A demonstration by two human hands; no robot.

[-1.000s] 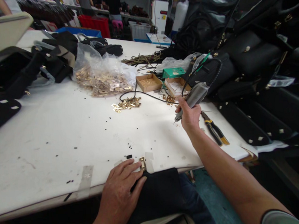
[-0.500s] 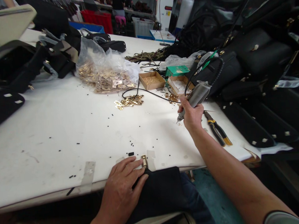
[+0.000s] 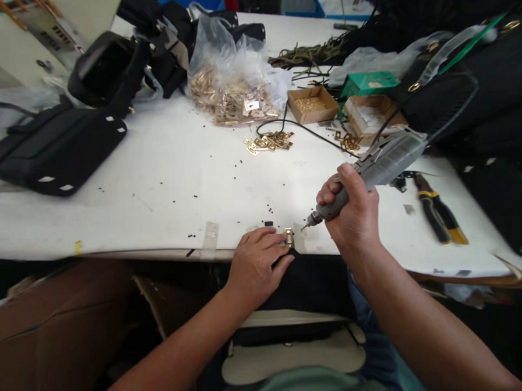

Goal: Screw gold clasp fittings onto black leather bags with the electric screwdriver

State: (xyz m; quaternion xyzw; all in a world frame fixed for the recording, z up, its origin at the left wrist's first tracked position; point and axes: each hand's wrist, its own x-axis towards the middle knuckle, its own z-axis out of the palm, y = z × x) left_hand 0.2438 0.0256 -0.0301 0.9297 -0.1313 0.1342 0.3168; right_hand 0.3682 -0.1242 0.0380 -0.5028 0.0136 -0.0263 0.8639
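My left hand (image 3: pixel 260 260) presses down at the table's front edge, fingers over the top and thumb bent in, holding a black bag piece (image 3: pixel 322 280) that runs down over my lap. At its fingertips a small gold metal plate (image 3: pixel 289 237) lies on the black piece. In my right hand (image 3: pixel 353 214) is a grey electric screwdriver (image 3: pixel 386 160), gripped round its body and tilted. Its thin bit points down to the left, just right of the gold plate and apart from it. A small black block (image 3: pixel 268 223) lies behind the plate.
Pliers (image 3: pixel 439 209) with yellow-black handles lie to the right. Behind are gold plates (image 3: pixel 269 141), a plastic bag of gold hardware (image 3: pixel 238 97), a box of small gold pieces (image 3: pixel 313 104) and a green box (image 3: pixel 371 83). Black bags (image 3: pixel 57 148) stand left; more are piled right.
My right hand has brought the screwdriver down and left, close to the gold plate. The view has tilted down and turned left. My left hand stays on the black piece.
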